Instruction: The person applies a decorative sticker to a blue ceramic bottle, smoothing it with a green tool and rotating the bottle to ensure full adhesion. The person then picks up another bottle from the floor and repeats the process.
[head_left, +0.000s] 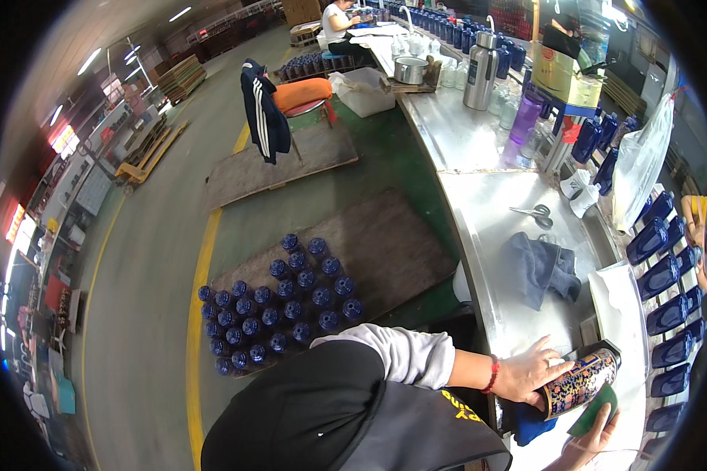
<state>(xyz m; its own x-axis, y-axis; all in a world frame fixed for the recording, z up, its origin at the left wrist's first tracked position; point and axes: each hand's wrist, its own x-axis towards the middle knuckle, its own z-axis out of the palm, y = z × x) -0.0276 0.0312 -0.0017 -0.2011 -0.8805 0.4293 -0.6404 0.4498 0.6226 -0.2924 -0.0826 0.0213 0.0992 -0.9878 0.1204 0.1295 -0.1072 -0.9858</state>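
My left hand (529, 374) rests on one end of a bottle lying on its side, its thumb and fingers around that end. The bottle (581, 385) is wrapped in a dark pattern of orange, blue and white. In my right hand (591, 439) is a flat green scraper (595, 411), pinched between thumb and fingers and held against or just beside the bottle. Below my left hand a bright blue thing (532, 425) shows in part; I cannot tell its kind. A grey-blue cloth (543, 271) lies crumpled beyond the bottle.
Scissors (536, 213) lie on the metal worktable (487, 192). Blue bottles (668, 314) line a rack at right. Farther along stand a steel flask (481, 74), a purple tumbler (525, 118) and a pot (410, 71). Several blue bottles (279, 310) stand on a floor board; another person (339, 23) sits beyond.
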